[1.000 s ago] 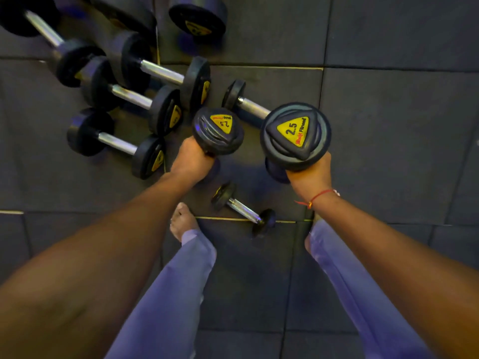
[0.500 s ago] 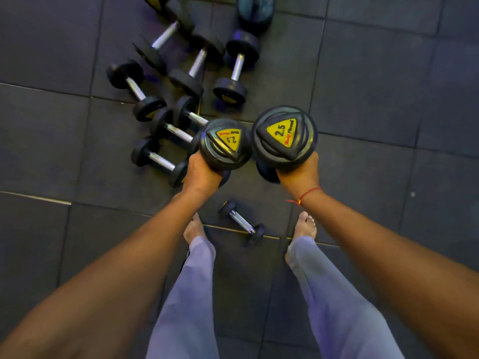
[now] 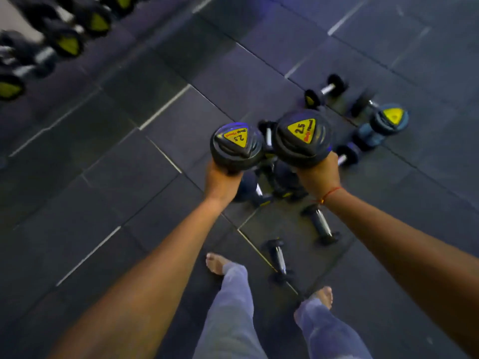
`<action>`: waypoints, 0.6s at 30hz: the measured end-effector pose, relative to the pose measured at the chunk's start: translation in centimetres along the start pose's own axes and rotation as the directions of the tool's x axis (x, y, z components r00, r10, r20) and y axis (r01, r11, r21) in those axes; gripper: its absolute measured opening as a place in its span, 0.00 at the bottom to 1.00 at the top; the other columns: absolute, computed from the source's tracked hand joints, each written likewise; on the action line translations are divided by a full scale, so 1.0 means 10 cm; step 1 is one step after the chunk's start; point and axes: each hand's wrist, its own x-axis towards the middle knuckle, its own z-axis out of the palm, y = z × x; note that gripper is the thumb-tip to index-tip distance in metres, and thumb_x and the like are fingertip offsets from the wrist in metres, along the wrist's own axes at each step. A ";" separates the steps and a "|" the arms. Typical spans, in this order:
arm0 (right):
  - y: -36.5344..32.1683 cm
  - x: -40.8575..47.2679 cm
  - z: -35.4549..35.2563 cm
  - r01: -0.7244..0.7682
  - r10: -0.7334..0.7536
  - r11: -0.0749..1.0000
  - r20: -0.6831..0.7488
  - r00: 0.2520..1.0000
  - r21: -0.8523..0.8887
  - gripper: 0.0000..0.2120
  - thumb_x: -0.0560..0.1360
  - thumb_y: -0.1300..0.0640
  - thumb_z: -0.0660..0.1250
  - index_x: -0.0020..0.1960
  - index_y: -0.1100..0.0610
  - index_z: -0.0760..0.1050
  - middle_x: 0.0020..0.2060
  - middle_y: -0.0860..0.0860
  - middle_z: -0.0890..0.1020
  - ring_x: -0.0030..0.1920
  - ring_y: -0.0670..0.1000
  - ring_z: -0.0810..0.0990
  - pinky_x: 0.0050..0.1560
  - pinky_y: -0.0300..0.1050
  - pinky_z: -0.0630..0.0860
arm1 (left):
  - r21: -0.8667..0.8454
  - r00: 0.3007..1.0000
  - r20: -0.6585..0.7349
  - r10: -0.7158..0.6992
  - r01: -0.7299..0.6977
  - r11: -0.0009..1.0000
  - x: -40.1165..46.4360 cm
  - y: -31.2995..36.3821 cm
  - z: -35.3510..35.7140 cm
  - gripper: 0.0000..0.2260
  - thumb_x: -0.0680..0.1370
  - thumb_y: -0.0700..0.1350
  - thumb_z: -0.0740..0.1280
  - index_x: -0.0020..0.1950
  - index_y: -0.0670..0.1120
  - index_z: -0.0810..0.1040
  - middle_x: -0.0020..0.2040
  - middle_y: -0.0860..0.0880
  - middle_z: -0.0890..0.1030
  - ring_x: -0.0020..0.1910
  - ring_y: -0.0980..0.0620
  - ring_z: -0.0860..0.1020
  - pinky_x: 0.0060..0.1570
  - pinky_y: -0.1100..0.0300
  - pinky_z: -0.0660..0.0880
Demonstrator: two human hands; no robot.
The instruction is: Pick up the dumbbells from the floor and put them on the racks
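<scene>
Left hand (image 3: 220, 181) gripping one 2.5 dumbbell (image 3: 237, 147), right hand (image 3: 320, 173) gripping the other dumbbell (image 3: 302, 137); fingers curling round both handles, both held upright, end caps facing up. Rack (image 3: 51, 40) lying far left, blurred, nearer the left hand. More loose dumbbells (image 3: 320, 222) lying on the floor (image 3: 129, 156).

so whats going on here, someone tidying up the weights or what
A person is clearing dumbbells off the floor. The left hand grips one dumbbell and the right hand grips another, both held upright in front of the body, each with a yellow 2.5 label on top. Several more dumbbells lie on the dark tiled floor by the bare feet. A blurred rack of weights shows at upper left; neither held dumbbell is on it yet.
</scene>
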 end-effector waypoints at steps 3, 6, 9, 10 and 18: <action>-0.99 0.31 0.28 0.016 -0.022 0.997 0.068 0.997 0.082 0.12 0.70 0.63 0.71 0.53 0.63 0.81 0.50 0.60 0.84 0.53 0.56 0.81 0.52 0.36 0.68 | 0.075 0.991 -0.134 0.004 0.006 0.997 0.33 -0.02 -0.90 0.09 0.69 0.42 0.71 0.44 0.38 0.82 0.43 0.40 0.84 0.46 0.44 0.82 0.41 0.53 0.75; -1.97 0.57 0.65 0.042 -0.066 0.984 0.137 0.988 0.171 0.11 0.68 0.64 0.73 0.50 0.63 0.81 0.49 0.59 0.84 0.52 0.55 0.81 0.52 0.38 0.71 | 0.086 0.962 -0.271 0.038 -0.015 0.996 0.68 -0.07 -1.77 0.10 0.69 0.45 0.70 0.46 0.39 0.83 0.45 0.37 0.84 0.47 0.39 0.82 0.41 0.50 0.75; -2.94 0.76 1.00 0.156 -0.193 0.971 0.204 0.960 0.182 0.11 0.70 0.60 0.72 0.51 0.63 0.81 0.49 0.60 0.84 0.53 0.57 0.81 0.48 0.42 0.71 | 0.032 0.922 -0.385 0.024 -0.013 0.999 0.94 -0.05 -2.69 0.18 0.68 0.53 0.70 0.50 0.42 0.83 0.47 0.39 0.84 0.48 0.40 0.82 0.44 0.49 0.78; -3.22 0.80 1.10 0.182 -0.222 0.965 0.223 0.949 0.187 0.12 0.70 0.59 0.72 0.51 0.62 0.80 0.49 0.60 0.84 0.53 0.57 0.81 0.48 0.42 0.72 | 0.007 0.905 -0.424 0.020 -0.019 1.000 1.01 -0.03 -2.97 0.20 0.67 0.54 0.70 0.52 0.43 0.82 0.48 0.41 0.84 0.49 0.42 0.82 0.45 0.49 0.78; -5.24 1.15 2.04 0.267 -0.425 0.871 0.361 0.830 0.412 0.15 0.68 0.53 0.75 0.51 0.57 0.79 0.42 0.52 0.82 0.45 0.50 0.80 0.44 0.44 0.76 | 0.010 0.767 -0.641 -0.026 0.042 0.999 1.55 -0.10 -4.91 0.10 0.73 0.51 0.73 0.48 0.46 0.84 0.43 0.46 0.85 0.46 0.47 0.82 0.38 0.59 0.72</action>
